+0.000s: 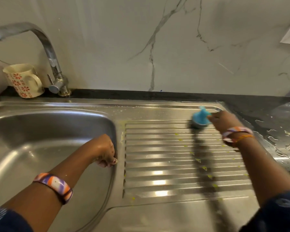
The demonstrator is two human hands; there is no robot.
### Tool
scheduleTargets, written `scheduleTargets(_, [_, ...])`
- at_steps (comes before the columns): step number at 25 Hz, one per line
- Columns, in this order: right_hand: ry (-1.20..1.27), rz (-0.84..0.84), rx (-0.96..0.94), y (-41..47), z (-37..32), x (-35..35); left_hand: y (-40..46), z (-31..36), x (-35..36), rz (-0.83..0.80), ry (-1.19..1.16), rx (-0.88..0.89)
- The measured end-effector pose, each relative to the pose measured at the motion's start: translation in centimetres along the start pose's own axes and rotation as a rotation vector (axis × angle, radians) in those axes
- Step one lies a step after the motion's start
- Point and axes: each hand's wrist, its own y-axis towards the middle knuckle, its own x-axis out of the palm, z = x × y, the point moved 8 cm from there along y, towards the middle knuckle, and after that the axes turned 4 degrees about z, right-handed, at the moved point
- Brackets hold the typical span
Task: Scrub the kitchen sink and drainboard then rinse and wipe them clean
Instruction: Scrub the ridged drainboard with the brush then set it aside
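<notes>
Grip, right: the right hand (222,120) was curled round the blue handle of the scrub brush (200,118), whose head was pressed onto the far right corner of the drainboard (157,156); both were blurred.
Grip, left: the left hand (105,150) was seen with fingers curled over the rim between basin and drainboard, as if the body were being braced; nothing else was held in it.
Sink: the sink basin (32,139) lay to the left, its steel dull but free of visible foam; no water was seen at the faucet (54,64).
Drainboard: yellow-green specks, judged to be cleaner or residue, were scattered down the ridges, with a thicker smear along the left edge near the basin.
Progress: scrubbing of the drainboard was judged to be under way, with only the far corner being worked and most ridges not yet visibly lathered.
Left to do: the remaining ridges and possibly the basin were judged to need scrubbing; rinsing and wiping were not yet begun, as far as could be told.
Surroundings: a patterned mug (23,81) stood beside the faucet base, and puddles were seen on the dark surface (274,128) to the right.
</notes>
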Motion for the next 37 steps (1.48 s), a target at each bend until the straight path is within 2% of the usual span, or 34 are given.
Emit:
scheduleTargets(3, [0.0, 0.076, 0.25, 0.9, 7.4, -4.1, 0.2, 0.1, 0.1, -0.027, -0.001, -0.01])
scheduleTargets(5, [-0.012, 0.073, 0.272, 0.6, 7.5, -4.2, 0.2, 0.3, 0.1, -0.034, 0.027, 0.001])
scheduleTargets(8, [0.014, 0.019, 0.103, -0.9, 1.0, -0.7, 0.2, 0.3, 0.1, -0.043, 0.015, 0.005])
scheduleTargets(13, [0.193, -0.135, -0.213, -5.0, -16.0, 9.4, 0.1, -0.2, -0.1, -0.013, -0.049, 0.007])
scheduleTargets(16, [0.163, -0.198, -0.33, -6.6, -21.8, 12.1, -0.2, -0.3, 0.0, -0.006, -0.07, 0.008])
scheduleTargets(18, [0.147, -0.228, -0.323, -6.2, -21.2, 11.5, -0.3, -0.4, 0.0, -0.003, -0.078, 0.003])
scheduleTargets(21, [0.174, -0.195, -0.235, -4.7, -14.4, 7.6, -0.5, -0.3, 0.3, -0.026, -0.069, -0.006])
scheduleTargets(26, [0.039, 0.017, 0.118, -2.3, 2.8, -1.5, -0.2, -0.1, 1.0, -0.084, 0.015, -0.045])
scheduleTargets(29, [0.014, 0.086, 0.319, -2.1, 8.4, -4.8, -0.1, -0.1, 0.8, -0.047, 0.012, -0.041])
scheduleTargets(32, [-0.002, 0.068, 0.251, -2.7, 5.6, -2.9, -0.3, -0.1, 0.7, -0.031, 0.021, -0.048])
scheduleTargets(37, [0.048, -0.01, -0.165, -8.3, -10.2, 5.5, -1.1, 0.2, 0.8, -0.05, 0.153, -0.059])
